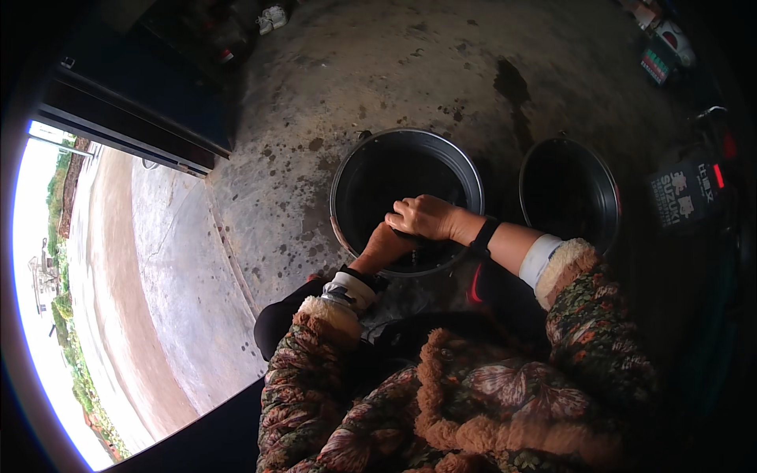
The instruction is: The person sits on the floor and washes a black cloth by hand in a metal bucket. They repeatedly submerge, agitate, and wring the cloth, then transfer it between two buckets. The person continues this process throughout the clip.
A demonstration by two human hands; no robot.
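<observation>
A dark round basin (473, 177) stands on the concrete floor before me, its inside mostly in shadow. Both my hands are together over its near half. My left hand (387, 245) lies lower and partly under the other, its fingers hidden. My right hand (426, 217) is curled above it, and a dark band circles that wrist. Something dark shows between and just below the hands, too shadowed to name. A few bright drops hang beneath them. To the right stands a second dark round basin (609, 183), with its inside in shadow.
Wet spots mark the concrete floor (284, 118). At left a dark door (136, 124) borders a bright outdoor opening. White shoes (272, 19) lie at the top. A dark printed bag (686, 192) is on the right, with containers (662, 56) at upper right.
</observation>
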